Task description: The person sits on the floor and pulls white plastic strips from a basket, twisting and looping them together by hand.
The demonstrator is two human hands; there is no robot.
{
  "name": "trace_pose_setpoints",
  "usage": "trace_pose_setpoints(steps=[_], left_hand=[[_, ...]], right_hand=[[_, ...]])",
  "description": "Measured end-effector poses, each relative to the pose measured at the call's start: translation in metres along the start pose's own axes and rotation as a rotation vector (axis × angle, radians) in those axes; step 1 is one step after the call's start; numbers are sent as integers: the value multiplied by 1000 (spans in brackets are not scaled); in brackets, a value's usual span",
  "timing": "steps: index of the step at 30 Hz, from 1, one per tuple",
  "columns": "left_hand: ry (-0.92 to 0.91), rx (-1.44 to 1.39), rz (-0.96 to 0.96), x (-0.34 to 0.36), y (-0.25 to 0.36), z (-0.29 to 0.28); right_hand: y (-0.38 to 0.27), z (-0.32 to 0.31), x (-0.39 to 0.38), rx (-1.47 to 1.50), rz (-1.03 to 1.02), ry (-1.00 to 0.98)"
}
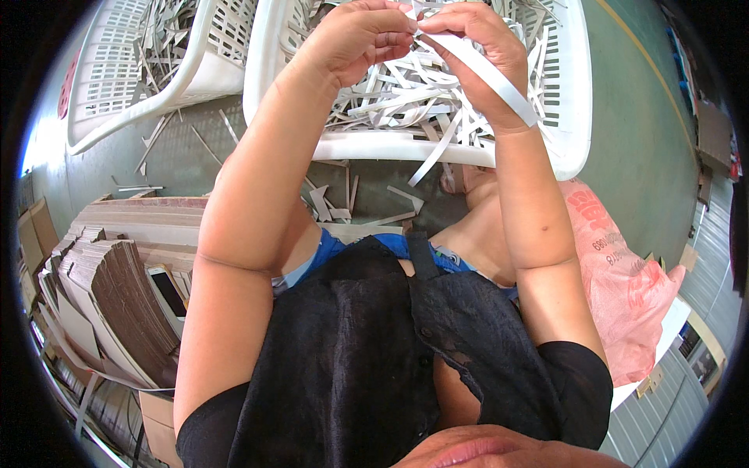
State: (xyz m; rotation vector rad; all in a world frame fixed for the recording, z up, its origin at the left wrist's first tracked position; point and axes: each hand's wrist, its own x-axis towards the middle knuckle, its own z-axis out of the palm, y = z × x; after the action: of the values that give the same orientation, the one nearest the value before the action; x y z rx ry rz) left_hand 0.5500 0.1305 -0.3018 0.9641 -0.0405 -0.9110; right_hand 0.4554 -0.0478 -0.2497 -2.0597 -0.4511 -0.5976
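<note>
Both my arms reach forward over a white plastic basket (406,146) full of loose pale strips (390,97). My left hand (351,39) is closed in a pinch, its fingertips meeting those of the other hand. My right hand (488,51) pinches a flat white strip (480,66), which runs back over the hand and ends near the wrist. A thin white piece sticks up between the two sets of fingertips. The left fingers appear to hold the same strip, though the exact grip point is partly hidden.
A second white basket (175,101) with grey scraps stands at the far left. Cut strips (328,204) litter the green floor between my legs and the baskets. Stacked cardboard sheets (117,304) with a phone (168,290) on them are at my left. A pink bag (612,288) lies at my right.
</note>
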Motion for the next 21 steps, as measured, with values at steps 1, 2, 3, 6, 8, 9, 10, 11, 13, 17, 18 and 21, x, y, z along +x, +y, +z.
trace_pose_setpoints(steps=[1,2,3,6,8,9,10,11,13,17,18,21], left_hand=[[-13,3,28,0,1,2],[-25,6,57,0,2,4],[-39,8,84,0,3,7],[-21,39,141,-3,5,17],[-49,138,185,-1,3,17],[-59,188,207,-2,3,16],[-77,187,217,-2,3,17],[-95,187,227,-2,2,17],[-114,191,253,-4,2,21],[-86,217,282,-4,-1,28],[-71,227,281,-3,-2,29],[-83,122,202,-2,-3,25]], right_hand=[[3,0,0,16,-6,37],[1,1,-1,34,137,63],[-4,2,-3,50,282,88],[-4,0,-5,119,512,110],[7,1,-8,272,620,129],[8,1,-8,301,644,132],[8,1,-7,330,668,135],[8,1,-7,358,692,138],[9,4,-5,398,707,174],[11,5,-7,393,695,187],[12,6,-7,449,692,198],[11,5,-8,514,687,172]])
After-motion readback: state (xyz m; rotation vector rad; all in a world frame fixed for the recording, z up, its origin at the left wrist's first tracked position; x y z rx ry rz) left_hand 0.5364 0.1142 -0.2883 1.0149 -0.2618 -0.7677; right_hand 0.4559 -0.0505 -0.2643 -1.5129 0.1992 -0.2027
